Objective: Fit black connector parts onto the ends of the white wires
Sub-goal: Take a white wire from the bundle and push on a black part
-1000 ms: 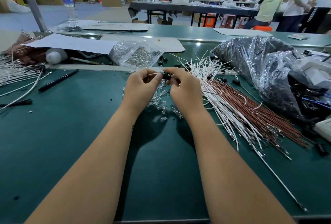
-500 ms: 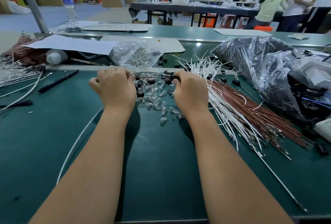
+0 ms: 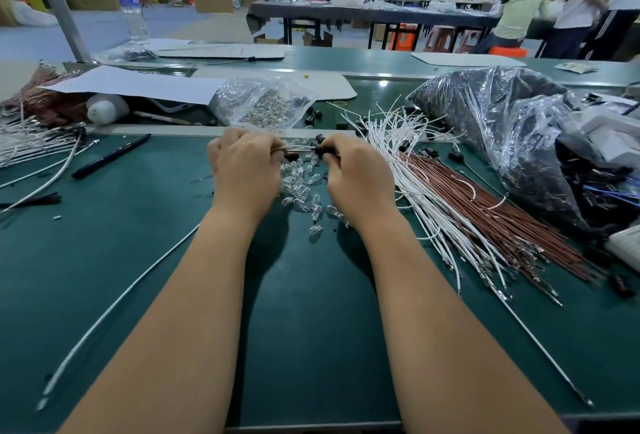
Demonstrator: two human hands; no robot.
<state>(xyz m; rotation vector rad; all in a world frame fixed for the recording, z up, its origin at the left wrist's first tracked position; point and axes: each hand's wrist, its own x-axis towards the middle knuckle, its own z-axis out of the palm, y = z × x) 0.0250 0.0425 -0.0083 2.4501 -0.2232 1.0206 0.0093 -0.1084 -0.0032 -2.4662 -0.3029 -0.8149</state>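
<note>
1. The black connector (image 3: pixel 321 151) sits between the two hands, above the far middle of the green desk (image 3: pixel 138 243), over a scatter of small clear bulbs (image 3: pixel 304 187). The right hand (image 3: pixel 356 173) pinches it at the fingertips.

2. A thin wire (image 3: pixel 298 148) runs across the short gap from the connector to the left hand (image 3: pixel 242 170), whose fingers are curled round its other stretch. Its colour is hard to tell here.

3. The step appears to be seating the wire end in the connector. To do it well, hold the connector steady and grip the wire close to its tip, so it pushes straight instead of buckling.

4. Line the metal end up with the opening before pressing; the opening itself is hidden by the fingers.

5. A light tug afterwards would likely confirm the catch.

6. The pile of white wires (image 3: pixel 415 170) lies just right of the right hand, fanning toward the right edge, with brown wires (image 3: pixel 502 218) beside it. Spare black connectors (image 3: pixel 313 113) dot the far side near a clear bag (image 3: pixel 263 104).

7. Keep the wrists lifted off the bulbs so none roll away.
</note>
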